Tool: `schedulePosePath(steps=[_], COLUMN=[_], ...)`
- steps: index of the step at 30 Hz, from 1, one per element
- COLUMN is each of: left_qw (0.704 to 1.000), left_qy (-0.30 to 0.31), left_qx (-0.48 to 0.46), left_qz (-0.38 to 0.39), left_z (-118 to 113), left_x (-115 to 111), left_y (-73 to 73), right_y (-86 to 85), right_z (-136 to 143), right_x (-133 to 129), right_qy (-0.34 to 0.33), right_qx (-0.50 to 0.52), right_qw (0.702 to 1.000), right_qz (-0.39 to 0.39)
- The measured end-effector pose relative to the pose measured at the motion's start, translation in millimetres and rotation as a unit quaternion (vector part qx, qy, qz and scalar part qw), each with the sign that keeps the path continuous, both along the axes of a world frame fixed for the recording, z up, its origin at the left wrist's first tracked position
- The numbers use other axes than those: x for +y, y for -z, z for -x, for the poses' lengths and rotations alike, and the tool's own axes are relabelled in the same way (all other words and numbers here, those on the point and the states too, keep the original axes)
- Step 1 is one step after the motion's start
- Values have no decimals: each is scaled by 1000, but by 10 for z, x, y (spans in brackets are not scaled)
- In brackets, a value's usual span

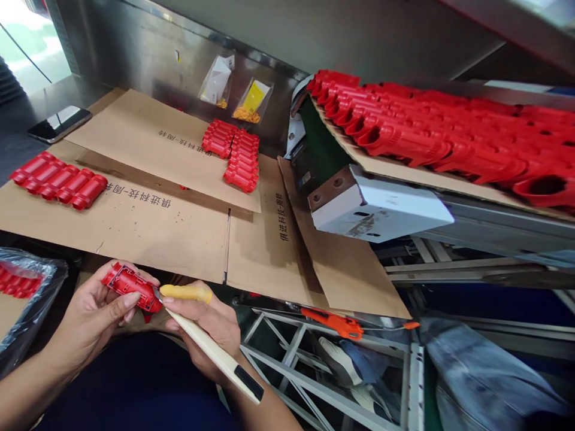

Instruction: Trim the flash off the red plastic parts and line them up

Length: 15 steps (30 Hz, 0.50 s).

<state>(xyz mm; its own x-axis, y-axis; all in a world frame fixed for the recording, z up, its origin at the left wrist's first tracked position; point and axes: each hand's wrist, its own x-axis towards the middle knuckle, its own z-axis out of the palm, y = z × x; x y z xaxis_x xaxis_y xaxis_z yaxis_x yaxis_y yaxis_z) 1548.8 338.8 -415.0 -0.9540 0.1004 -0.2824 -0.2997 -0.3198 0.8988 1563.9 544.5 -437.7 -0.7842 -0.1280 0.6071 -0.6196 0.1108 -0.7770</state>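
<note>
1 red part (127,283) partly behind left hand (93,306)

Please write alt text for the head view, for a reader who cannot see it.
A person's left hand holds a red part while the right hand, wearing a yellow finger cover, holds a pale-handled tool with its tip at the part. Beyond, groups of red pieces lie on cardboard, and a larger red batch sits higher at right.
</note>
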Motion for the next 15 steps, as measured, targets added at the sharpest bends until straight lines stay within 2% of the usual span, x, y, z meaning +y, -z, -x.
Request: schedulePosePath(steps=[4,11,15], left_qw=[1000,1000,1000], left_qy=[12,-4,0], left_qx=[11,2,6], left_qz=[6,13,7], left_z=[4,-16,-5], left_x=[-9,25,-10], left_y=[10,-46,2], right_y=[-7,-16,-8], right_z=[-1,-7,-30], right_x=[11,10,-13], right_qy=[-1,2,12], right_qx=[-6,-1,-17], right_qw=[1000,1000,1000], right_qz=[0,-7,1])
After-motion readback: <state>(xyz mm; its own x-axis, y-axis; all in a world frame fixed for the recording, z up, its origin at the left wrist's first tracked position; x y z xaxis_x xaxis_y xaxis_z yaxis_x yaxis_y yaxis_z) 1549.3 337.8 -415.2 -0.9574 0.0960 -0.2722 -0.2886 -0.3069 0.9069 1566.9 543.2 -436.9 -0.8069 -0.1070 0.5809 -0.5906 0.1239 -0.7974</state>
